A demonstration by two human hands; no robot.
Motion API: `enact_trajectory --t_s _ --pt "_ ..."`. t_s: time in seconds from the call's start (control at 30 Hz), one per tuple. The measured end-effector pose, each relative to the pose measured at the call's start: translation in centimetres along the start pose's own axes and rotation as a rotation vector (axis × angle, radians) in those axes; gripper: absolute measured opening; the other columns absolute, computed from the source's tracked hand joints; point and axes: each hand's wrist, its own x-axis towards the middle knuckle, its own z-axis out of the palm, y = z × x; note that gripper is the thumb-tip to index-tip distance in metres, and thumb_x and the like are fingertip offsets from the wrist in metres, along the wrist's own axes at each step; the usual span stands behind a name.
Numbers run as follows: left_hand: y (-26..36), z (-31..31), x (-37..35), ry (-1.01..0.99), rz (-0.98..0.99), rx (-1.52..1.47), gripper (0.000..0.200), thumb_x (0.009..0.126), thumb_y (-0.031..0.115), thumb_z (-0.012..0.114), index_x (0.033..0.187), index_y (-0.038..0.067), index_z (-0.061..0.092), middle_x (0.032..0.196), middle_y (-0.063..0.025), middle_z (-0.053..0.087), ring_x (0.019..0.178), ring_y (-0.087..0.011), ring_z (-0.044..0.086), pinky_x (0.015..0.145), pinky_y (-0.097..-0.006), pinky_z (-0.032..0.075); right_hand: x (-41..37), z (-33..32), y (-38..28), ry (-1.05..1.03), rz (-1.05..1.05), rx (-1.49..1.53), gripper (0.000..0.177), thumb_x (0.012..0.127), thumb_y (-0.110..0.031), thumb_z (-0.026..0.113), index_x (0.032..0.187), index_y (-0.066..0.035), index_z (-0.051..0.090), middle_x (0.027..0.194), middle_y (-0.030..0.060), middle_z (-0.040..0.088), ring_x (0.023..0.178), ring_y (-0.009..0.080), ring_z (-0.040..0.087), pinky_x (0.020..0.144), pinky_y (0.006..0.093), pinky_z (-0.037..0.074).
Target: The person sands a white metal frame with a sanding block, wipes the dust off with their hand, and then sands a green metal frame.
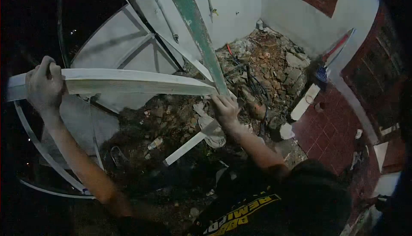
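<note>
A long white metal beam (137, 81) runs across the view at about chest height. My left hand (44, 86) is wrapped around it near its left end, fingers curled over the top. At the other end my right hand (226, 109) is closed on the beam's tip, right beside a worn green post (197, 30). That post slants up toward the top of the view, and its lower end meets the beam near my right fingers. Part of the beam's right tip is hidden by the hand.
Below lie broken bricks and rubble (274, 64), with black cables or hoses (255, 83) among them. A shorter white bar (186, 148) rests on the dark ground. Thin metal braces (161, 47) stand behind the beam. Red floor tiles (326, 128) and a white block (304, 103) are at right.
</note>
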Motion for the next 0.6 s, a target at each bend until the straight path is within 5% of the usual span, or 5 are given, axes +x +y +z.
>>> enact_trajectory --t_s 0.2,0.27,0.43,0.6 --pt "-0.7 0.6 0.0 0.02 0.041 0.128 0.018 0.093 0.027 0.053 0.094 0.011 0.062 0.08 -0.0055 0.064 0.083 -0.0267 0.063 0.078 -0.0417 0.049 4.1 -0.1 -3.0 -0.004 -0.083 0.044 0.031 0.077 -0.007 0.064 0.107 -0.011 0.069 0.097 0.002 0.071 0.087 0.0182 0.066 0.073 0.035 0.045" --pt "-1.0 0.7 -0.2 0.06 0.046 0.112 0.018 0.092 0.03 0.05 0.091 0.016 0.062 0.077 -0.0018 0.063 0.077 -0.0207 0.062 0.081 -0.0391 0.05 5.2 0.2 -3.7 0.041 -0.093 0.079 0.029 0.078 -0.008 0.064 0.105 -0.013 0.07 0.094 0.0 0.07 0.087 0.017 0.066 0.074 0.0345 0.044" --pt "-1.8 0.9 -0.2 -0.006 0.073 0.047 0.019 0.093 0.031 0.05 0.092 0.017 0.063 0.077 -0.0014 0.064 0.081 -0.0214 0.064 0.08 -0.0395 0.051 0.1 0.5 2.3 0.017 -0.097 -0.021 0.027 0.077 -0.012 0.071 0.104 -0.011 0.071 0.088 0.0024 0.07 0.081 0.0207 0.066 0.072 0.0363 0.043" --pt "-0.6 0.1 0.2 -0.011 -0.02 0.119 0.019 0.093 0.031 0.051 0.091 0.017 0.064 0.078 -0.0012 0.064 0.084 -0.0232 0.064 0.079 -0.04 0.051 2.1 1.1 -0.7 0.027 -0.035 0.029 0.026 0.077 -0.01 0.071 0.103 -0.008 0.07 0.09 0.0052 0.069 0.082 0.0237 0.066 0.074 0.0375 0.044"
